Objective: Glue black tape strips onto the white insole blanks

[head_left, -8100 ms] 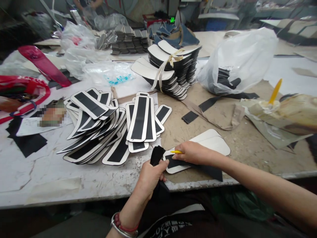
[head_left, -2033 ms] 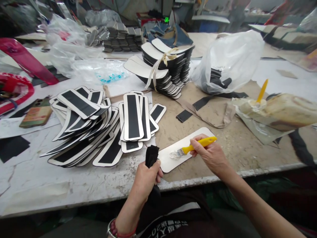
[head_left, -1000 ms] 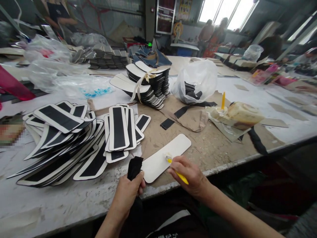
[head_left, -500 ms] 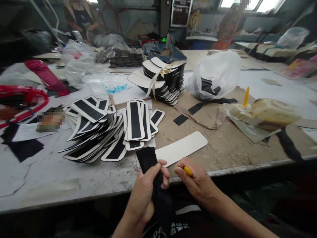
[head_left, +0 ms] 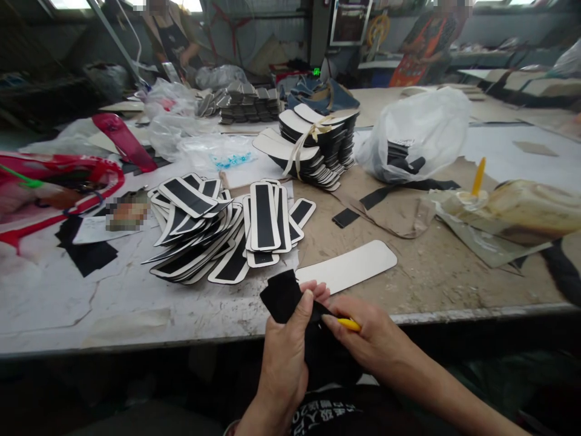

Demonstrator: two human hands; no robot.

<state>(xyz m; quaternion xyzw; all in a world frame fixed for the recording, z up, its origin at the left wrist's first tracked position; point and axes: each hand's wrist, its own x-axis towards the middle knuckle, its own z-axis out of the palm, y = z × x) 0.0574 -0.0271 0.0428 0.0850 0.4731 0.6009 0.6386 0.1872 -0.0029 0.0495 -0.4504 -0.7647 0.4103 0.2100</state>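
My left hand (head_left: 290, 339) is closed on a black fabric strip (head_left: 282, 295), its thumb pressed over the strip at the table's front edge. A short end of the strip stands up past the thumb, and more black fabric hangs below. My right hand (head_left: 370, 333) is wrapped round a yellow-handled tool (head_left: 348, 324) and touches the strip; the working end of the tool is hidden. Just beyond both hands lies a single white panel with rounded corners (head_left: 351, 265). To its left is a loose pile of white panels with black centres (head_left: 264, 218).
Tied stacks of white panels (head_left: 290, 148) stand behind, beside a plastic bag (head_left: 417, 133) with black pieces inside. At right, a yellowish container (head_left: 535, 209) lies near an upright yellow stick (head_left: 479, 177). A red bag (head_left: 91, 172) is at left. Two people are in the background.
My right hand has moved left and now meets the black strip at my left hand. The strip's upper end has tilted. The whole view has shifted, so the table appears further right.
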